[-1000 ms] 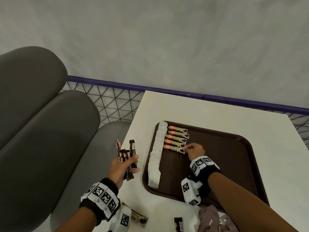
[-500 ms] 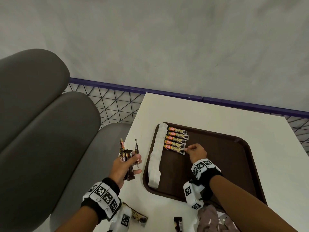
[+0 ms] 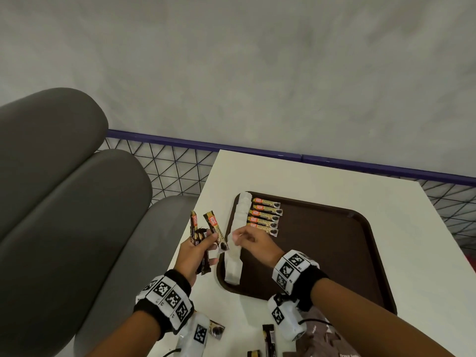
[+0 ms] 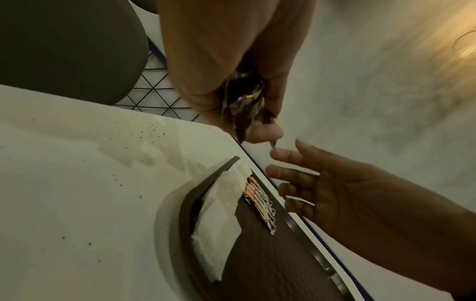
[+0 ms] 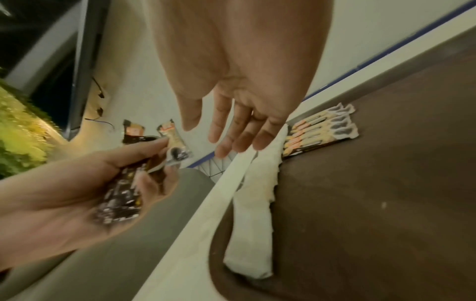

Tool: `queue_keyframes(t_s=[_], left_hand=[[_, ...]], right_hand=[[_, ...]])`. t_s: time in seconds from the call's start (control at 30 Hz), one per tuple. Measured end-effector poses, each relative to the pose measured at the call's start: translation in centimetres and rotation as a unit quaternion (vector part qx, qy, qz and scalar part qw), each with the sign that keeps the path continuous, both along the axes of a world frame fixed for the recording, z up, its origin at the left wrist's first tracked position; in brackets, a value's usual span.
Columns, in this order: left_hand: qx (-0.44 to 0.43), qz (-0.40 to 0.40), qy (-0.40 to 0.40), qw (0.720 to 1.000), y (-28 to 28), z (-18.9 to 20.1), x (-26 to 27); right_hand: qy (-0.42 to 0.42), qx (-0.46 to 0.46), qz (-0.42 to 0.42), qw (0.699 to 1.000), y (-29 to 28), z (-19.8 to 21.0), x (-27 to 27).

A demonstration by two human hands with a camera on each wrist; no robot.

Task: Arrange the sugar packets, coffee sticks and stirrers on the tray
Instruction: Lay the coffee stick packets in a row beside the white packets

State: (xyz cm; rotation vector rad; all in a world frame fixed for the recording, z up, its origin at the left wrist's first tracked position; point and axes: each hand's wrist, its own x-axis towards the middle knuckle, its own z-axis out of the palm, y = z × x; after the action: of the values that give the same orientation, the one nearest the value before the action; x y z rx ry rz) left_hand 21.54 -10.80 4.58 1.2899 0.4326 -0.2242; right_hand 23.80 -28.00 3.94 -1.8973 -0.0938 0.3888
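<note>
Gripping a fanned bundle of coffee sticks [image 3: 203, 240], the left hand [image 3: 194, 253] hovers off the left edge of the white tabletop [image 3: 322, 181], fingers curled round the sticks; their number cannot be counted, though two tips rise clear of the bundle. Just to its right, the right hand [image 3: 253, 240] reaches toward the nearest held stick with fingers extended and relaxed, holding nothing. Below that hand, a column of white sugar packets [image 3: 238, 240] lies along the left wall of the brown tray [image 3: 360, 266]; individual packets cannot be counted. Touching the column's upper right side, five laid coffee sticks [image 3: 265, 216] lie parallel in a stack of rows. At the tabletop's near edge, three loose sticks [image 3: 269, 336] lie partly out of view.
</note>
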Motion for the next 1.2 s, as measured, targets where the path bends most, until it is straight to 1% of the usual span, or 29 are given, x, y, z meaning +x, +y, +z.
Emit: queue_keyframes(t_s=[0.07, 0.17, 0.23, 0.33, 0.4, 0.47, 0.53, 0.67, 0.8, 0.9, 1.03, 1.2], left_hand=[[-0.002, -0.005, -0.004, 1.0, -0.2, 0.2, -0.2], [-0.005, -0.009, -0.015, 1.0, -0.2, 0.4, -0.5], [-0.001, -0.002, -0.021, 1.0, 0.2, 0.5, -0.5], [0.016, 0.015, -0.013, 1.0, 0.8, 0.3, -0.2], [0.02, 0.019, -0.003, 1.0, 0.9, 0.2, -0.1], [0.023, 0.013, -0.006, 1.0, 0.7, 0.2, 0.0], [0.022, 0.007, -0.008, 1.0, 0.4, 0.1, -0.1], [0.0, -0.016, -0.022, 1.0, -0.4, 0.0, -0.3], [-0.019, -0.024, 0.003, 1.0, 0.0, -0.3, -0.4], [-0.008, -0.013, 0.042, 0.999, 1.0, -0.9, -0.3], [-0.008, -0.004, 0.055, 0.998, 1.8, -1.5, -0.1], [-0.021, -0.007, 0.062, 0.998, 2.6, -2.5, 0.0]], right_hand=[[0.021, 0.017, 0.021, 0.999, 0.9, 0.2, -0.5], [0.029, 0.056, 0.005, 0.998, 1.3, 0.6, -0.8], [0.031, 0.054, -0.005, 0.998, 0.9, 0.9, -0.7], [0.025, 0.025, 0.016, 0.999, 0.0, 1.1, -0.6], [0.022, 0.023, 0.022, 0.999, -0.5, 1.2, -0.7], [0.026, 0.049, -0.002, 0.998, -0.9, 1.2, -0.9], [0.047, 0.073, -0.042, 0.995, -1.3, 0.9, -1.2], [0.079, 0.084, -0.093, 0.989, -2.2, -0.2, -1.8], [0.088, 0.048, -0.184, 0.978, -4.3, -1.2, -1.0], [0.1, 0.008, -0.232, 0.968, -6.5, -2.2, -0.1], [0.109, -0.052, -0.257, 0.959, -8.4, -3.3, 0.8], [0.125, -0.101, -0.254, 0.954, -9.0, -4.8, 1.9]])
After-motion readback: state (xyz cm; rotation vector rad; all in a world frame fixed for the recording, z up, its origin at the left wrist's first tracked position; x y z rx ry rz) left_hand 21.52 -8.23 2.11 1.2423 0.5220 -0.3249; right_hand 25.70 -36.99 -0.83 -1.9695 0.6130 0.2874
